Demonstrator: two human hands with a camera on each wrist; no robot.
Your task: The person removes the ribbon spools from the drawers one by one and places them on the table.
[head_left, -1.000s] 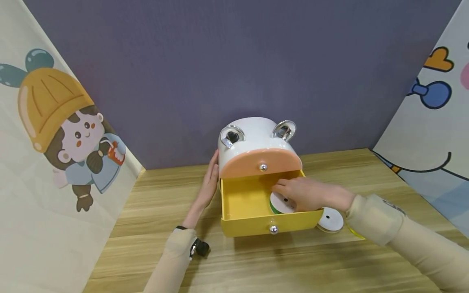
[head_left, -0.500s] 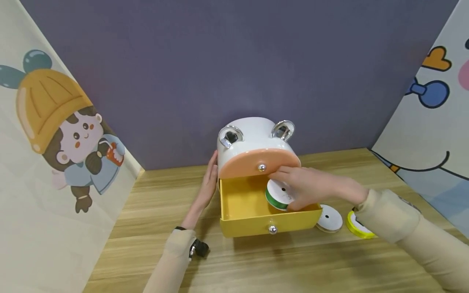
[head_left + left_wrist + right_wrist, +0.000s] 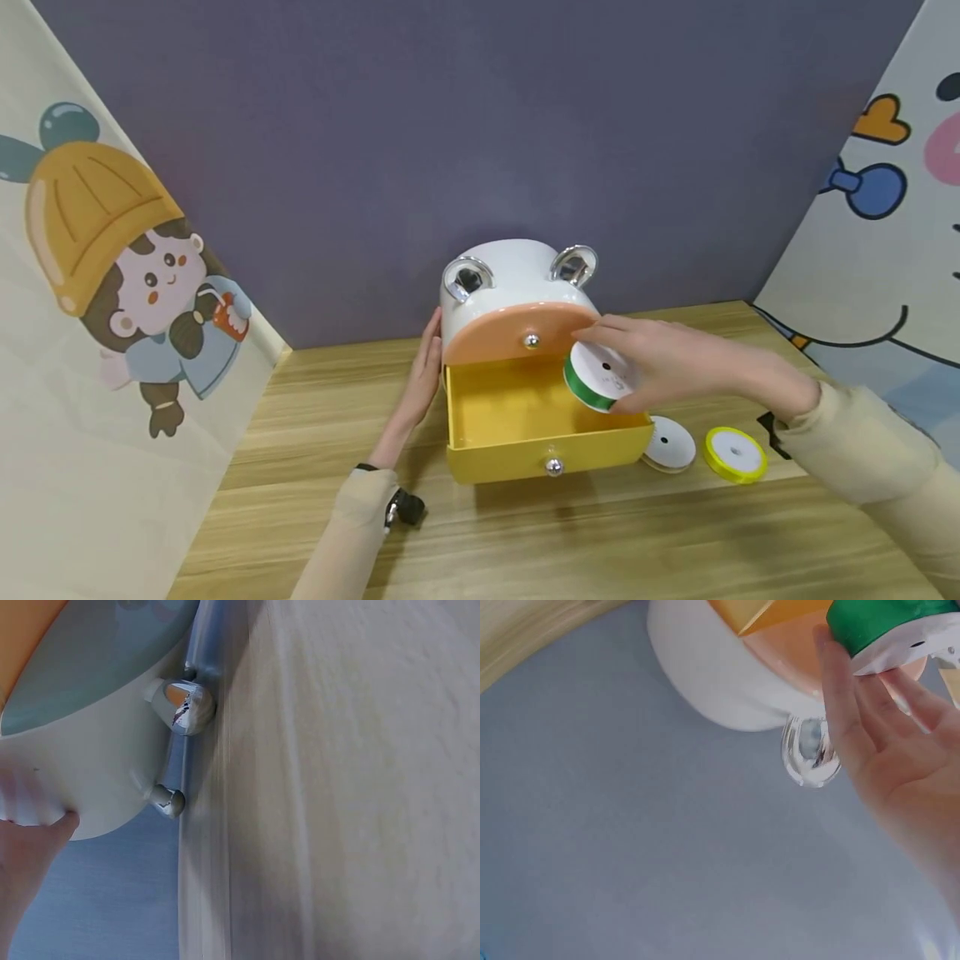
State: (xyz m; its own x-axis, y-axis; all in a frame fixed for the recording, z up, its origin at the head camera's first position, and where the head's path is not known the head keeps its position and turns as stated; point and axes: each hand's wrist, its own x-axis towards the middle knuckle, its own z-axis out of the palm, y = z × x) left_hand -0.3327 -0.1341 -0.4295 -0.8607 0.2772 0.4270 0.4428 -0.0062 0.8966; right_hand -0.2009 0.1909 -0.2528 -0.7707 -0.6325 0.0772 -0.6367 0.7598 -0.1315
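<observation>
seen from the head camera, with the box as the dial, the right hand (image 3: 663, 360) pinches the green ribbon spool (image 3: 598, 377) between thumb and fingers, the hand closed only as far as the spool's width. the spool tilts, its white face up and its green edge turned toward eight o'clock, above the two o'clock part of the yellow drawer (image 3: 510, 463), which stands pulled out toward six o'clock. the left hand (image 3: 422, 379) lies with extended fingers against the nine o'clock side of the white box (image 3: 517, 271), touching it and gripping nothing. silver ears (image 3: 468, 279) sit at eleven and one o'clock on the box, above an orange front (image 3: 495, 333) with a round knob (image 3: 532, 341). on the wooden table (image 3: 300, 500), at four o'clock, a white spool (image 3: 671, 446) lies flat, partly hidden by the drawer's corner; a yellow-rimmed spool (image 3: 736, 455) lies flat just beside it, farther out. at twelve o'clock, behind the box, rises a grey-purple wall (image 3: 450, 125).
</observation>
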